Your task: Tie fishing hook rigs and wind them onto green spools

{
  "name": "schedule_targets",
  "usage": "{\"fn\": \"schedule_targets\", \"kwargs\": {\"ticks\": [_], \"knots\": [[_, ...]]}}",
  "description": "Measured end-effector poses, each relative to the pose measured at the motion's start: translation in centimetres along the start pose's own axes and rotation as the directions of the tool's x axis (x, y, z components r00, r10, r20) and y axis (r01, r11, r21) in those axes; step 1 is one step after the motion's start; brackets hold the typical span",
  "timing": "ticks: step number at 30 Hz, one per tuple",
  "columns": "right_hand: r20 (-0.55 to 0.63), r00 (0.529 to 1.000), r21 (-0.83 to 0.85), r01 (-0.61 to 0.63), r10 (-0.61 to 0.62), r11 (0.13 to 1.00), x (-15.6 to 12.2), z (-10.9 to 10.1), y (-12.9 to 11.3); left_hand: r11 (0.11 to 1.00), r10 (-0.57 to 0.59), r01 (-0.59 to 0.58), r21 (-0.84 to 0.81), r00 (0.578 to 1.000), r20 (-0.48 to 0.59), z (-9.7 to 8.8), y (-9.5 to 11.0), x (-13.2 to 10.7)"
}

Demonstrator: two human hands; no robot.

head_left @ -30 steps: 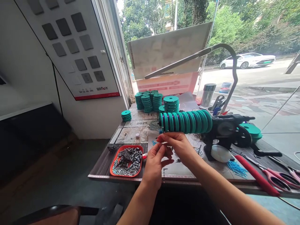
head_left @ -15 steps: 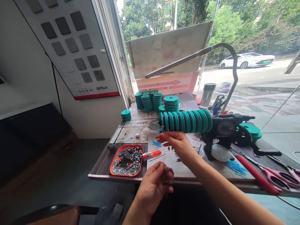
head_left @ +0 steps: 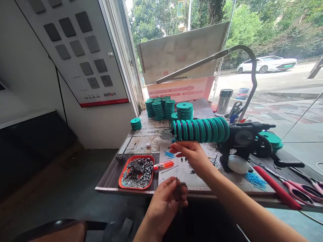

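Note:
A row of green spools (head_left: 202, 130) sits side by side on the shaft of a black hand-cranked winder (head_left: 242, 137). My right hand (head_left: 189, 150) is just under the spools' left end, thumb and fingers closed together; whatever they hold is too small to make out. Lower and nearer to me, my left hand (head_left: 165, 201) is closed, with a thin dark tip showing above its thumb and forefinger. A very fine line seems to run up from it towards my right hand. Small dark pieces hang beside my right fingers.
An orange tray (head_left: 120, 183) of dark cylinders and small metal parts stands left. Nearby lie a red-orange tube (head_left: 165, 164) and blue strips (head_left: 254, 180). Stacked green spools (head_left: 157, 111) stand behind. Pink-handled scissors (head_left: 295, 193) and a red handle (head_left: 276, 188) lie right.
My left hand has dropped and turned slightly, and a thin dark tip now shows above its fingertips. My right hand stays nearly still under the spools.

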State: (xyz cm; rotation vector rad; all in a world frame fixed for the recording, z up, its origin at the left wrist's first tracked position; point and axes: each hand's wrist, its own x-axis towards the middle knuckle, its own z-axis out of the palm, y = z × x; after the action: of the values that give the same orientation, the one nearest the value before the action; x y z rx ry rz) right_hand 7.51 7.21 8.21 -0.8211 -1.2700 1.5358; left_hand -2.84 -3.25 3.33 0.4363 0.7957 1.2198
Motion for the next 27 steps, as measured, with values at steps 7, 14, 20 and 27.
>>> {"fn": "schedule_targets", "kwargs": {"ticks": [7, 14, 20, 27], "knots": [[0.002, 1.000, -0.011, -0.005, 0.005, 1.000, -0.1, -0.1, 0.0, 0.998, 0.055, -0.053, 0.036, 0.998, -0.039, -0.7, -0.7, 0.6], [0.065, 0.997, -0.010, -0.028, 0.028, 1.000, -1.3, -0.3, 0.6, 0.910, 0.280, -0.224, 0.349, 0.953, -0.117, -0.9, -1.7, 0.1], [0.145, 0.987, -0.028, -0.061, 0.065, 0.998, -4.5, -1.2, 2.5, 0.246, 0.557, -0.275, 0.929, 0.825, 0.097, 0.2, 0.5, -1.5], [0.219, 0.971, -0.184, -0.050, 0.091, 0.982, -6.9, -2.5, 4.6, 0.149, 0.623, -0.353, 0.924, 0.759, 0.190, 1.5, 6.1, 1.5]]}}
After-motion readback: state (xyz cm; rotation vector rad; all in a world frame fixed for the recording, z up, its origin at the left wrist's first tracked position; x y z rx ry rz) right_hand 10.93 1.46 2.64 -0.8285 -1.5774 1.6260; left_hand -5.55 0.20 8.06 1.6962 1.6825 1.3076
